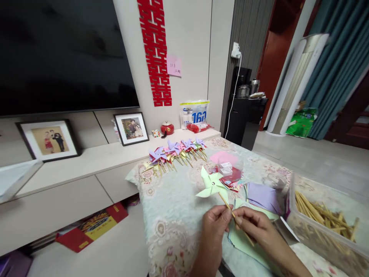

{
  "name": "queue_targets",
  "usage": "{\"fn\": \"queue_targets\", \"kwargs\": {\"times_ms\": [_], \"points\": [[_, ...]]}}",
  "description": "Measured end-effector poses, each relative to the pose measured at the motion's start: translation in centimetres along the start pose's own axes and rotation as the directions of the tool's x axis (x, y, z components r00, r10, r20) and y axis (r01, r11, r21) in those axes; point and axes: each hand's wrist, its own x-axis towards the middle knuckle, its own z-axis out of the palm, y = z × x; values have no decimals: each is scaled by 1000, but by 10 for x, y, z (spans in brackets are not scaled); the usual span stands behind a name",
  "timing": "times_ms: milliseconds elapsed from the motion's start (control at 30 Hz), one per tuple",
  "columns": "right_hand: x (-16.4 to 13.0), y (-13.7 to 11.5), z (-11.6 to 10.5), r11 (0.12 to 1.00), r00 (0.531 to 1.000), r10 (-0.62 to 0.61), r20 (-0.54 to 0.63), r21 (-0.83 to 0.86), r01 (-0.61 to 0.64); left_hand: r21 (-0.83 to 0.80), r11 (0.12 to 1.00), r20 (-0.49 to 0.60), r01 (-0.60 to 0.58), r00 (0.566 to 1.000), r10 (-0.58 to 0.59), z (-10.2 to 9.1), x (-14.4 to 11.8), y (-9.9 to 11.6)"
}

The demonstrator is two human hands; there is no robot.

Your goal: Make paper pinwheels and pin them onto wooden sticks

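Observation:
A pale green paper pinwheel (212, 184) on a thin wooden stick is held above the table, its vanes tilted up and away from me. My left hand (216, 223) pinches the stick just below the vanes. Lower on the same stick, my right hand (253, 225) closes its thumb and fingers around it. Beneath my hands lies a stack of light green paper sheets (245, 246), partly hidden by them. Purple paper squares (263, 197) rest behind my right hand.
Finished pinwheels (175, 150) lie in rows at the table's far end. A clear plastic box (313, 223) of wooden sticks stands at the right. Near the middle is a clear round container (230, 169) beside pink paper (220, 157). A flowered cloth (170, 215) covers the table.

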Motion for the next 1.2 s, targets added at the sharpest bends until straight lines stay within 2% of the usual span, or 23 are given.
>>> {"fn": "queue_targets", "kwargs": {"times_ms": [233,367,500,633,700,800,833,933,1033,1200], "points": [[7,17,8,1000,999,7,40,-23,-6,-81,997,11,-16,1000,17,-2,4,1],[8,29,13,993,999,24,42,-113,-19,-135,991,-114,-6,993,-10,-9,9,0],[11,33,20,990,995,56,80,-131,-46,-288,957,-176,41,980,-95,-14,12,3],[25,17,25,991,997,30,75,-132,-20,-472,882,-213,-2,971,-112,-11,13,11],[41,2,27,992,998,0,56,-128,7,-561,828,-210,-8,969,-133,-9,15,10],[78,-25,39,989,999,-26,27,-143,30,-663,746,-169,59,959,-227,-6,18,1],[93,-34,45,982,999,-34,-5,-188,32,-697,713,-151,82,955,-257,-5,19,-3],[146,-53,71,930,997,-48,-54,-367,25,-754,643,-47,131,967,-252,-3,21,-11],[198,-57,102,903,995,-34,-98,-429,-11,-772,612,8,171,966,-260,-3,22,-9],[253,-39,142,835,988,13,-157,-541,-97,-722,671,-35,171,959,-282,-8,26,-1]]}}
